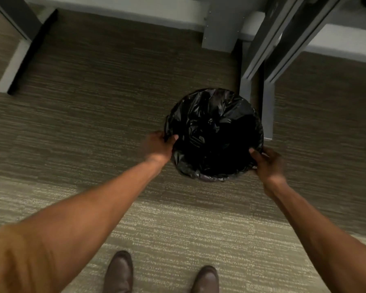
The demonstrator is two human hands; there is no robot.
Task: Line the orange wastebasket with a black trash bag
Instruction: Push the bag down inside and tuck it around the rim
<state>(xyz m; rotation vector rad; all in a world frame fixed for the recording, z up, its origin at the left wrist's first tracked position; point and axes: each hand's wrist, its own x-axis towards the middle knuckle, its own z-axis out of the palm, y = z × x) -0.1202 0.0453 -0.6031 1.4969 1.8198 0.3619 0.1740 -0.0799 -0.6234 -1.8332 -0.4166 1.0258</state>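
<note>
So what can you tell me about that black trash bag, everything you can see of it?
The black trash bag is thin, glossy, crinkled plastic. It is spread open over a round bin on the carpet, its edge folded down over the rim all the way round, so none of the bin's own colour shows. Inside it sags in loose folds, and the near part is too dark to read. The left hand pinches its edge on one side, the right hand on the other. A grey desk leg stands close beside it.

Striped carpet [93, 102], grey desk legs [268, 106]

Glossy crinkled plastic bag [207, 115], matt carpet [93, 92]
</note>
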